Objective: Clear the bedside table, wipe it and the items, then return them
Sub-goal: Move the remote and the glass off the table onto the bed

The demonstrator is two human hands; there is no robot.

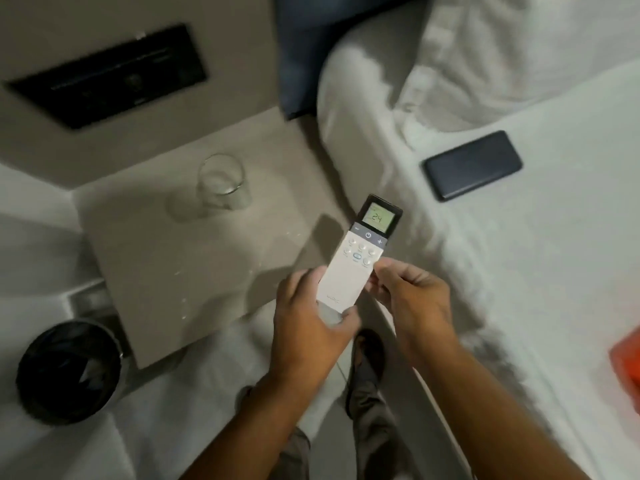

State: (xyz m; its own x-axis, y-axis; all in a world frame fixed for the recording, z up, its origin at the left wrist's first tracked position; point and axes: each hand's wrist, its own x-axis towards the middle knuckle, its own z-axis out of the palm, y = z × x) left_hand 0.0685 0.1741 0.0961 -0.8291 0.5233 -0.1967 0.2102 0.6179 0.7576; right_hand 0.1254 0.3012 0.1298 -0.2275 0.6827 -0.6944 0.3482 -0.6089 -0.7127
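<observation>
A white air-conditioner remote [360, 252] with a lit screen reading 24 is held above the right edge of the beige bedside table [166, 265]. My left hand [308, 320] grips its lower end from the left and below. My right hand [412, 292] pinches its right edge with the fingertips. A clear drinking glass [221, 183] stands upright at the back of the table. Small wet spots show on the tabletop near its front. A dark phone [472, 164] lies flat on the white bed [519, 254].
A black waste bin [69, 372] with a dark liner stands on the floor left of the table. A black wall panel [114, 76] sits above the table. White pillows [519, 57] lie at the bed's head. An orange object [628, 358] shows at the right edge.
</observation>
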